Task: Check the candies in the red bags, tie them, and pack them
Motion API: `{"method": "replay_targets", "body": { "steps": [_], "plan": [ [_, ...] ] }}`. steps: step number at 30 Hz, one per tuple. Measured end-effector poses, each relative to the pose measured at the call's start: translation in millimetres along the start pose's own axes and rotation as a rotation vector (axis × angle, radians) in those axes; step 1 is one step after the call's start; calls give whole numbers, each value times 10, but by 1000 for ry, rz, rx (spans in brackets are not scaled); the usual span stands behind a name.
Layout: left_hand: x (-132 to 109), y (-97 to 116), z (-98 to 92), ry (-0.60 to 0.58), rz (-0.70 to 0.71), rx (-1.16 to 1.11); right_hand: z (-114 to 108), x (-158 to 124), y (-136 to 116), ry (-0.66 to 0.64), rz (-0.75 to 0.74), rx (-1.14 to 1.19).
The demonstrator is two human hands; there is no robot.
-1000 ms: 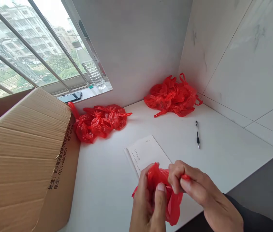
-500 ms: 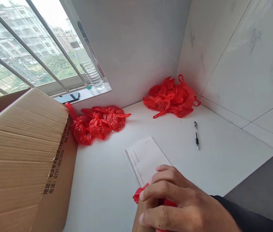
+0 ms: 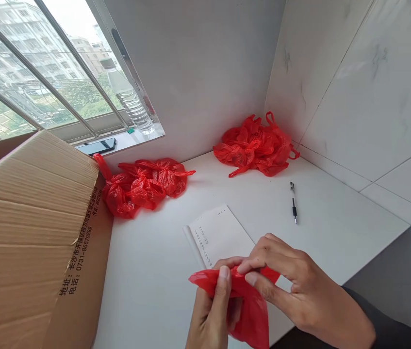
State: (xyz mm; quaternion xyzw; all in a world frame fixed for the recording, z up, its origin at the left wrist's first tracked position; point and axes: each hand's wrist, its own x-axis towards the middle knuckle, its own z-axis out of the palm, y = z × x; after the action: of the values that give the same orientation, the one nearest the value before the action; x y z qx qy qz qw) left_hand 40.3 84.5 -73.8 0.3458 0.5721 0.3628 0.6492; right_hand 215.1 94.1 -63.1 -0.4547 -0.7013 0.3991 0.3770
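At the near side of the table I hold a red plastic bag in front of me. My left hand pinches its upper edge, thumb on the near side. My right hand grips the same edge a little to the right, thumb and fingertips on the plastic. Something pale shows below the pinched edge, but I cannot make out what. Just beyond my hands lies a notepad with rows of handwriting, its near end hidden. To the right of the notepad rests a black and clear pen.
Several tied red bags sit by the back wall at left, and a heap of red bags fills the far corner. A cardboard box stands at left. On the windowsill are a phone and a water bottle.
My right hand has moved off my left and now pinches the bag's edge. The bag has come up into view and hangs spread between both hands. The view has shifted slightly.
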Motion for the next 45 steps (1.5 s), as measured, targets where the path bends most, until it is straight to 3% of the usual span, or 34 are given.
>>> {"method": "replay_targets", "body": {
  "steps": [6, 11, 16, 18, 22, 28, 35, 38, 41, 45],
  "plan": [
    [72, 48, -31, -155, 101, -79, 92, -101, 9, -23, -52, -6],
    [86, 79, -51, -242, 103, 43, 87, -102, 36, -12, -62, -110],
    [113, 16, -58, -356, 366, 192, 100, -33, 222, -141, -295, -278],
    [113, -44, -54, -326, 466, 256, 120, -16, 295, -213, -298, -268],
    [80, -133, -80, -257, 523, 339, 143, -2, 358, -252, -211, -229],
    [96, -115, -136, 19, 898, 599, 143, -6, 354, -236, -38, -162],
    [198, -352, -71, 236, 1029, 660, 128, -64, 304, -235, 168, 68],
    [196, -430, -63, 243, 1065, 564, 91, -37, 263, -232, 208, 120],
    [176, -415, -73, 204, 1080, 528, 72, -2, 247, -227, 149, 124],
    [158, -355, -75, 203, 1090, 528, 79, 5, 272, -102, 90, 70]
  ]
}}
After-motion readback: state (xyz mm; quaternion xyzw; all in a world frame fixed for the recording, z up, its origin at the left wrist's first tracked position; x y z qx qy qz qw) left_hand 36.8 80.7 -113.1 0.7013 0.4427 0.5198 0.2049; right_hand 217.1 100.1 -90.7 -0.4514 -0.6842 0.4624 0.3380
